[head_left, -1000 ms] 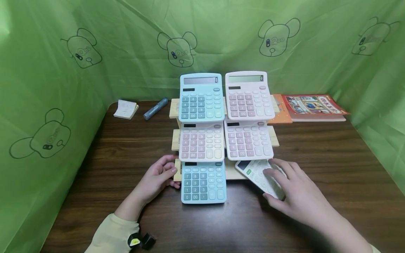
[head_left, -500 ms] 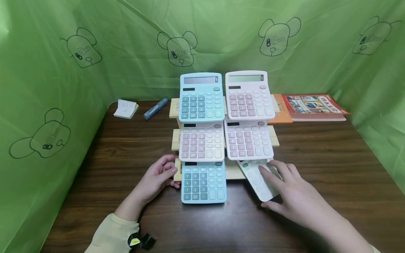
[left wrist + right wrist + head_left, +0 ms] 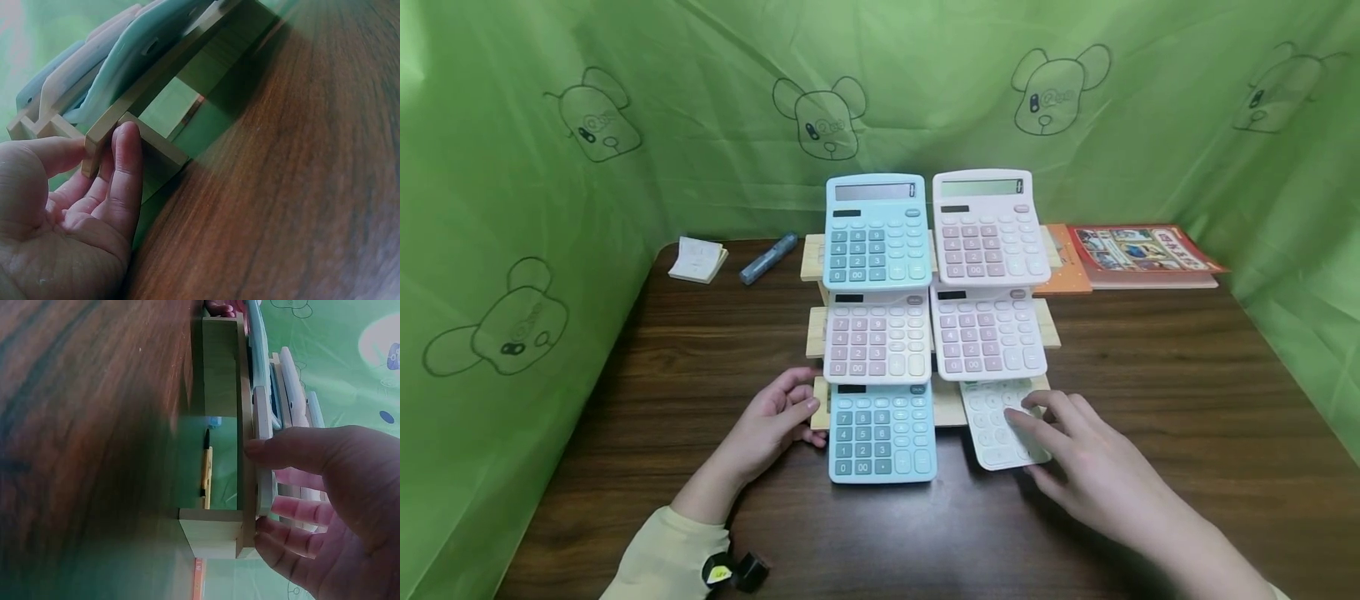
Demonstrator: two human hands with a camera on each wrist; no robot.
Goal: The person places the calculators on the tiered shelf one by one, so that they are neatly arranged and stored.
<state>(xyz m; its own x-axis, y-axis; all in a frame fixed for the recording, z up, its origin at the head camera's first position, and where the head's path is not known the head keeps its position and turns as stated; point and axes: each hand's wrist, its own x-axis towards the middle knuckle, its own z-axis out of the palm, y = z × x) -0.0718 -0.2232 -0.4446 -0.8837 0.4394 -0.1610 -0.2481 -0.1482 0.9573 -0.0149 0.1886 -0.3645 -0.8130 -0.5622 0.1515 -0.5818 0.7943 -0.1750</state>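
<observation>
My left hand pinches the left end of the lowest board of a wooden three-tier rack, thumb on one side and fingers on the other. With my right hand I hold a white calculator on the right of the bottom tier. The thumb is at its near edge and the fingertips reach over its keys and right side. Its top lies hidden beneath the calculator above. To its left sits a blue calculator. In the right wrist view, the white calculator leans along the rack's front board.
Higher tiers carry a blue calculator, a pink one and two pink-keyed ones. Behind right lie a red-covered book and an orange booklet. A paper pad and a blue-grey stick-shaped object lie back left.
The white calculator has turned from a slant to nearly straight, and its top has slid under the tier above. My right hand shifted slightly with it. My left hand stayed put.
</observation>
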